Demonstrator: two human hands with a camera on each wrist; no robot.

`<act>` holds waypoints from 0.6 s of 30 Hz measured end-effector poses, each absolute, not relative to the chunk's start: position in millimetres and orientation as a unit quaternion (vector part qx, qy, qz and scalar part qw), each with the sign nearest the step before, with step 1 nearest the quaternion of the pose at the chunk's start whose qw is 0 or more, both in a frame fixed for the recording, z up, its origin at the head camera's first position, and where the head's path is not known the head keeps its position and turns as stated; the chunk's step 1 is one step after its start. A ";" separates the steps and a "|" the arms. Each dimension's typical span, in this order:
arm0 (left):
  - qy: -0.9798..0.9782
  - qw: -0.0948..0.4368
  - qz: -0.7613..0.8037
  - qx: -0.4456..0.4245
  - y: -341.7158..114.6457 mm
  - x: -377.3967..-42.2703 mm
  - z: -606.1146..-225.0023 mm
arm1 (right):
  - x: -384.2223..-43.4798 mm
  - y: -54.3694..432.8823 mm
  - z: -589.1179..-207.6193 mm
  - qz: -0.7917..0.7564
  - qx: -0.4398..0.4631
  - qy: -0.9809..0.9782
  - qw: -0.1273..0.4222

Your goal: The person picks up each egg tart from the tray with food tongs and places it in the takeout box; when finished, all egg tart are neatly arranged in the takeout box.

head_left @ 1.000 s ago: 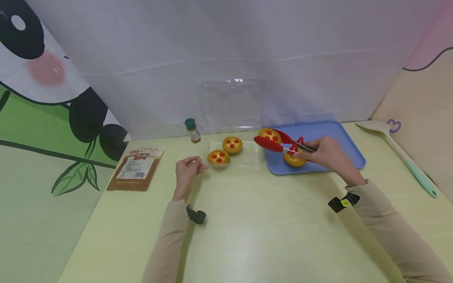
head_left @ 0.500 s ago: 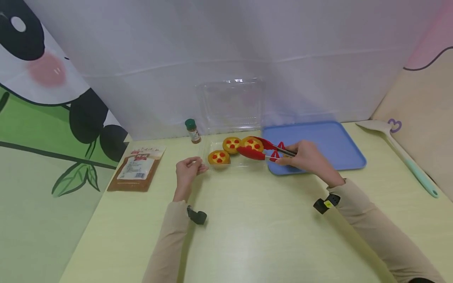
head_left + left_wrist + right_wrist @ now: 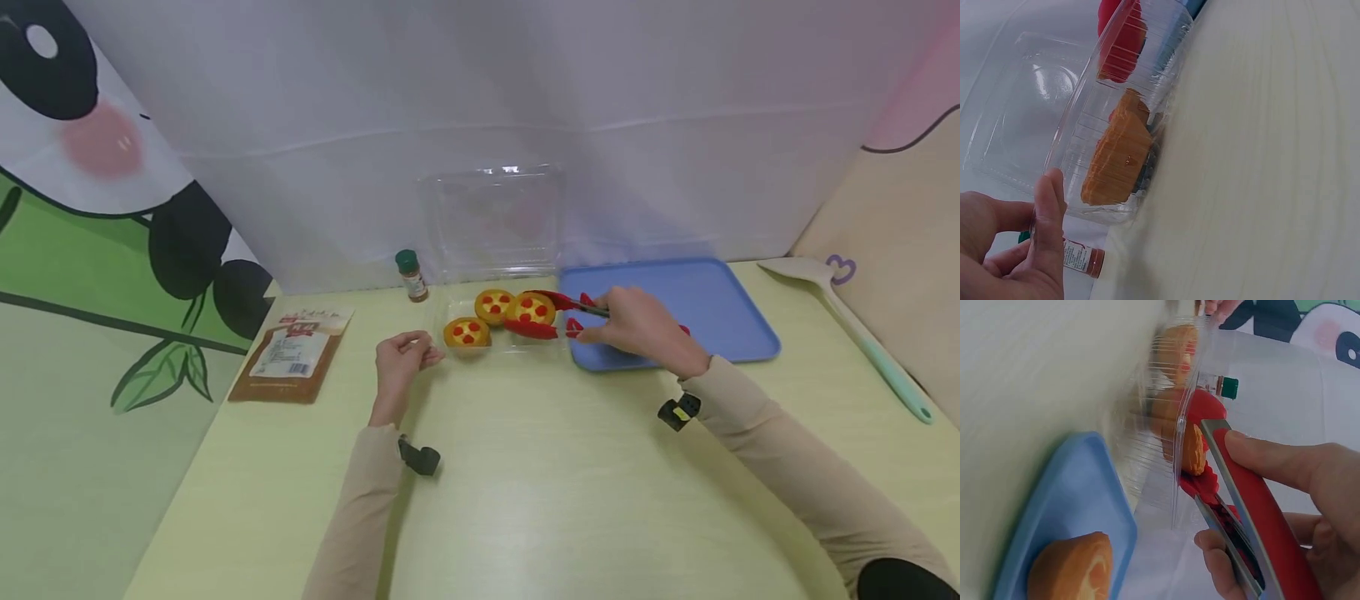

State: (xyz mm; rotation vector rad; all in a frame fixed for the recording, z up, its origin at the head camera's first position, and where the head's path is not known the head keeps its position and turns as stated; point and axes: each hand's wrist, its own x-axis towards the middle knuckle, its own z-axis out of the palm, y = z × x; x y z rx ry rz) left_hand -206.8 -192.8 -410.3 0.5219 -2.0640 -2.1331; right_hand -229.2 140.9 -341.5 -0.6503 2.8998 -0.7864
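Note:
My right hand (image 3: 641, 325) grips a pair of tongs (image 3: 1260, 519) with red tips. Between those tips sits a round tart (image 3: 534, 309) with red pieces on top, inside the right part of the clear plastic container (image 3: 498, 346). Whether this tart rests on the container's base, I cannot tell. Two more tarts lie in the container, one at the back (image 3: 492, 307) and one at the front left (image 3: 467, 332). At the container's left edge, my left hand (image 3: 401, 367) pinches the rim between thumb and fingers.
Right of the container lies a blue tray (image 3: 705, 300) bearing another tart (image 3: 1072, 569), mostly hidden by my right hand in the head view. A spice bottle (image 3: 412, 277) and a brown pouch (image 3: 292, 357) stand at left. A spatula (image 3: 855, 329) lies far right. The container's lid (image 3: 495, 218) stands raised behind.
My right hand has carried the tart in the tongs leftward, from over the tray's left edge into the container. My left hand stays at the container's edge.

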 end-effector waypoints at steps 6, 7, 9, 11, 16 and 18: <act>-0.685 0.067 -0.706 0.167 -192.1 -206.8 -409.9 | -229.1 132.3 -337.6 -0.211 -0.223 0.952 0.005; -0.685 0.067 -0.706 0.166 -191.9 -206.6 -409.7 | -229.2 130.8 -338.2 -0.206 -0.226 0.952 0.000; -0.685 0.068 -0.706 0.166 -191.9 -206.3 -409.6 | -230.0 128.1 -340.5 -0.197 -0.232 0.953 -0.010; -0.685 0.066 -0.706 0.167 -191.9 -206.0 -409.6 | -231.9 125.4 -344.5 -0.191 -0.235 0.953 -0.014; -0.687 0.065 -0.703 0.171 -191.2 -204.9 -408.4 | -235.5 120.0 -352.2 -0.194 -0.229 0.954 -0.009; -0.691 0.066 -0.699 0.172 -190.7 -204.6 -407.8 | -236.7 117.7 -353.6 -0.197 -0.228 0.954 -0.008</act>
